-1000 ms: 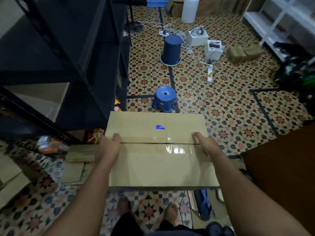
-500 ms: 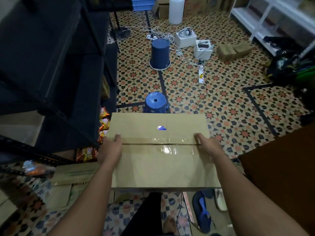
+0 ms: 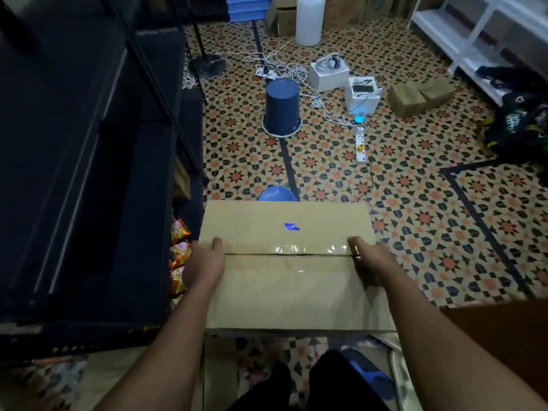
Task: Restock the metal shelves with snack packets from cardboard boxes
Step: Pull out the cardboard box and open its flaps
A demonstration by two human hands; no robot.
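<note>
Metal shelves (image 3: 89, 173): dark unit filling the left of the view, lower levels in shadow.

Snack packets (image 3: 179, 247): orange-red, stacked on a low level at the shelf's right edge, just beside the box.

Left hand (image 3: 204, 264): clasps the box's left side, thumb laid over the top by the taped seam, forearm reaching straight forward.

Cardboard box (image 3: 287, 262): sealed, tape unbroken along the centre seam, small blue label above it; held level in front of the body, above the patterned floor (image 3: 415, 226).

Right hand (image 3: 370, 264): mirrors the left hand, wrapped round the right side, thumb on top.

Handling note: likely being carried to the shelves. Best kept level, both grips even, set down close to the unit before cutting the tape; cables and a blue stool (image 3: 277, 193) lie ahead underfoot.
</note>
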